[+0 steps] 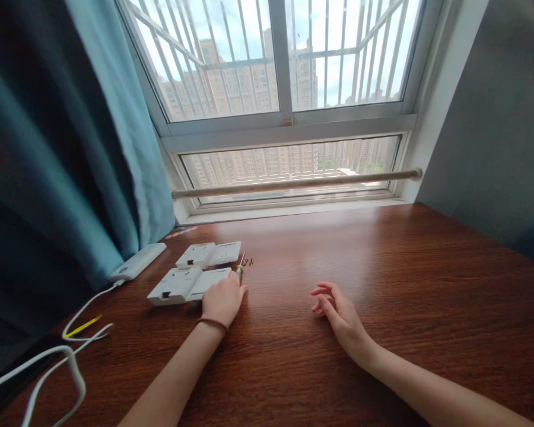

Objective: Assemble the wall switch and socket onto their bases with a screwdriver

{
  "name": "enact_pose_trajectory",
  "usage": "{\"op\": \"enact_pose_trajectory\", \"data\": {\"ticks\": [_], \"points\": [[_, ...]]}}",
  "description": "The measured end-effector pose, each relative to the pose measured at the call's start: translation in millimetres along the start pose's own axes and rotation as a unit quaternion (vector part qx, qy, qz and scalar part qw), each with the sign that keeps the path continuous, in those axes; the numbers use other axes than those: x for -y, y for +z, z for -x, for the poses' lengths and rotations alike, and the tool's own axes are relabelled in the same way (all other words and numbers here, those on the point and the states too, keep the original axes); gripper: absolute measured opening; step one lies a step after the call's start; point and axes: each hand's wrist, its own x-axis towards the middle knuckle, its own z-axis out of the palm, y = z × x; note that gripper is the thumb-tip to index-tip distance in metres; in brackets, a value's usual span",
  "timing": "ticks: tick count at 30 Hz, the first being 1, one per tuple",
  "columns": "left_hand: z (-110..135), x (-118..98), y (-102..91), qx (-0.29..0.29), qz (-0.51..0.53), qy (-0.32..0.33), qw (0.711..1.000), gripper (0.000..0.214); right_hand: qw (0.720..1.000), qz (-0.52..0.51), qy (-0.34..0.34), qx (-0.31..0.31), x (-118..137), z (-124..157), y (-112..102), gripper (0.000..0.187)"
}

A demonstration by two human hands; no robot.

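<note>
My left hand [222, 298], with a brown band at the wrist, reaches over the table with its back toward me. Its fingers close around the pale handle of a small screwdriver [239, 270], whose metal shaft points away from me; the grip is partly hidden. Just beyond lie several small dark screws [248, 261]. Beside this hand sits a white plastic device [175, 286] with a flat panel next to it. Behind it is a similar white device [196, 255], also with a panel. My right hand [340, 317] rests on its side, empty, fingers loosely bent and apart.
The brown wooden table [382, 267] reaches to the window, where a metal rail [293, 184] runs across. At left, a white power bank [137, 262] with a white cable [78, 317] lies by the blue curtain [133, 148]. A yellow stick [83, 326] lies near the cable.
</note>
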Motion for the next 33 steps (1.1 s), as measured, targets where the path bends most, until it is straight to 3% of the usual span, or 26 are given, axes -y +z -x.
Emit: {"op": "enact_pose_trajectory", "data": {"ticks": [13, 18, 21, 23, 27, 33], "points": [[-4, -1, 4.9, 0.012, 0.002, 0.026, 1.0, 0.029, 1.0, 0.0, 0.001, 0.001, 1, -1, 1, 0.034], [4, -8, -5.2, -0.024, 0.007, 0.032, 0.999, 0.032, 1.0, 0.005, 0.002, 0.001, 1, -1, 1, 0.034], [16, -19, -10.3, -0.072, 0.069, 0.08, 0.992, 0.03, 1.0, 0.016, 0.001, 0.006, 2, -2, 0, 0.032], [27, -31, -9.9, -0.094, 0.156, 0.149, 0.972, 0.027, 1.0, 0.019, -0.002, 0.018, 4, -1, 0, 0.03], [56, -55, -3.2, -0.096, 0.328, 0.291, 0.894, 0.021, 0.998, 0.004, -0.027, 0.065, 10, 1, 0, 0.027], [78, -62, -2.5, -0.081, 0.376, 0.409, 0.827, 0.029, 0.994, 0.004, -0.036, 0.102, 19, 6, 2, 0.023]]}}
